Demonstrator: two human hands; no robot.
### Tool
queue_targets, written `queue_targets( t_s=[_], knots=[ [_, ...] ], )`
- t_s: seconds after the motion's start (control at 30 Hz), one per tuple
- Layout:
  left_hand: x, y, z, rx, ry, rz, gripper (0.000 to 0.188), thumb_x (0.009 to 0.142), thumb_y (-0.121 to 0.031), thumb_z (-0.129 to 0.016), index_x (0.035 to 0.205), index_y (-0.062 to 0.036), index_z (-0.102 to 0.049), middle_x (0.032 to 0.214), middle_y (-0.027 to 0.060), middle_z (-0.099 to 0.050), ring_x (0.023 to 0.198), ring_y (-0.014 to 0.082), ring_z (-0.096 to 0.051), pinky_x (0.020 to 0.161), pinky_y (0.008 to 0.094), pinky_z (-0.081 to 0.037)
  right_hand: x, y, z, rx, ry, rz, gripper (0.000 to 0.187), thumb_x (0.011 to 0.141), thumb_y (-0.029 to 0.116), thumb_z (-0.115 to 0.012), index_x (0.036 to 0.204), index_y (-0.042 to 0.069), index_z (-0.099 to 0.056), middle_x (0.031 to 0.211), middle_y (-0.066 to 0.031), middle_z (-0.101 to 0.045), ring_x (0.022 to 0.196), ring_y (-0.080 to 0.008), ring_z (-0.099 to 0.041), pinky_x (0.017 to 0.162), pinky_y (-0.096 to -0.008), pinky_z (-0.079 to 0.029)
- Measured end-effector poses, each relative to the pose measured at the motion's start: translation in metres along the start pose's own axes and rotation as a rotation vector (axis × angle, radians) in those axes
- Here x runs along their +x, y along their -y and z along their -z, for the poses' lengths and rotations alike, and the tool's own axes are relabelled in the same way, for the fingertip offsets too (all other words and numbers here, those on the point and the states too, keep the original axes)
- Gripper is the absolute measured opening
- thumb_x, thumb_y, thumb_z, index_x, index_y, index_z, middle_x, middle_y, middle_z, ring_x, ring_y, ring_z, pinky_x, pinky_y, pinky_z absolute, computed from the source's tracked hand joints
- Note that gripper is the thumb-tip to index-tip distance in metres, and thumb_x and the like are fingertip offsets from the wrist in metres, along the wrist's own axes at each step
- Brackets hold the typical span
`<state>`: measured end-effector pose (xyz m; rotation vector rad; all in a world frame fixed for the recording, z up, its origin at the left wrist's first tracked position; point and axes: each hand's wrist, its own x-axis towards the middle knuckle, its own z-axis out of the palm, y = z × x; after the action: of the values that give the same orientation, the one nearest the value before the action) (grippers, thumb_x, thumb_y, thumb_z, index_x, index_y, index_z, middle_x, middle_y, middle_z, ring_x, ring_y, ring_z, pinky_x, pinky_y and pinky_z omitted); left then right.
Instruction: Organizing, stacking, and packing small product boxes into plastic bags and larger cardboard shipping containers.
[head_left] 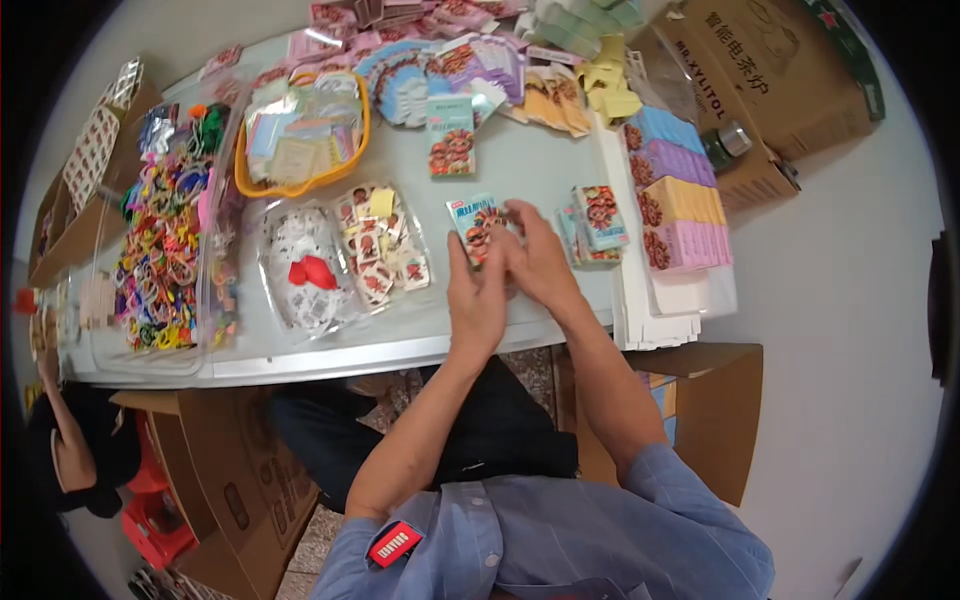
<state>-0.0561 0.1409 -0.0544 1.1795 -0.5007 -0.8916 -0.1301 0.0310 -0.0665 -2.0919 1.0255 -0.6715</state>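
Observation:
A small light-blue printed box (466, 216) is held upright just above the table between both hands. My left hand (478, 298) grips its left and lower side, thumb along the edge. My right hand (538, 262) closes over its right side; the fingers hide part of the box. Beyond it, another light-blue box (451, 142) lies on the table. To the right of my hands sits a small pile of similar boxes (601, 222). Left of my hands lie a clear bag of printed cards (383, 250) and a clear bag of white packets (312, 262) with a red piece on top.
A yellow basket (364, 130) of flat packets and a clear bin (160, 255) of colourful bands stand left. Flat cartons in blue (395, 85), purple and orange spread across the back. Coloured boxes (680, 190) fill the right edge; a cardboard carton (780, 100) stands beyond. Another person's arm (62, 415) shows far left.

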Motion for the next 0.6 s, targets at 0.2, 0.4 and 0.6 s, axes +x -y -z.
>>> queue_targets(
  t_s=[0.2,0.4,0.6],
  knots=[
    [-0.005,0.014,-0.010,0.076,-0.045,0.011,0.063,0.109,-0.028,-0.049,0.153,0.0122,-0.029,0.142,0.0220,-0.053,0.122,0.0228,-0.059,0.101,0.0317,-0.048,-0.017,0.013,0.009,0.146,-0.056,-0.094,0.056,0.097,0.030,-0.066,0.136,-0.006,-0.051,0.119,-0.0268,-0.066,0.108,-0.0367,-0.065,0.092,-0.0426,-0.051],
    [-0.017,-0.014,-0.062,0.116,0.095,-0.358,0.064,0.105,-0.022,-0.056,0.151,0.0147,-0.031,0.155,0.0332,-0.036,0.141,0.0394,-0.045,0.104,0.0385,-0.048,-0.030,0.061,0.091,0.008,-0.348,0.065,0.054,0.096,0.026,-0.068,0.137,-0.005,-0.051,0.121,-0.0263,-0.065,0.109,-0.0370,-0.066,0.093,-0.0442,-0.051],
    [0.003,-0.010,-0.124,0.118,0.273,-0.205,0.061,0.106,-0.030,-0.050,0.145,0.0144,-0.035,0.152,0.0413,-0.031,0.141,0.0549,-0.035,0.111,0.0480,-0.041,-0.010,0.035,0.155,-0.200,-0.107,-0.129,0.044,0.101,0.018,-0.059,0.138,-0.004,-0.052,0.122,-0.0227,-0.064,0.107,-0.0284,-0.065,0.093,-0.0362,-0.050]
  ],
)
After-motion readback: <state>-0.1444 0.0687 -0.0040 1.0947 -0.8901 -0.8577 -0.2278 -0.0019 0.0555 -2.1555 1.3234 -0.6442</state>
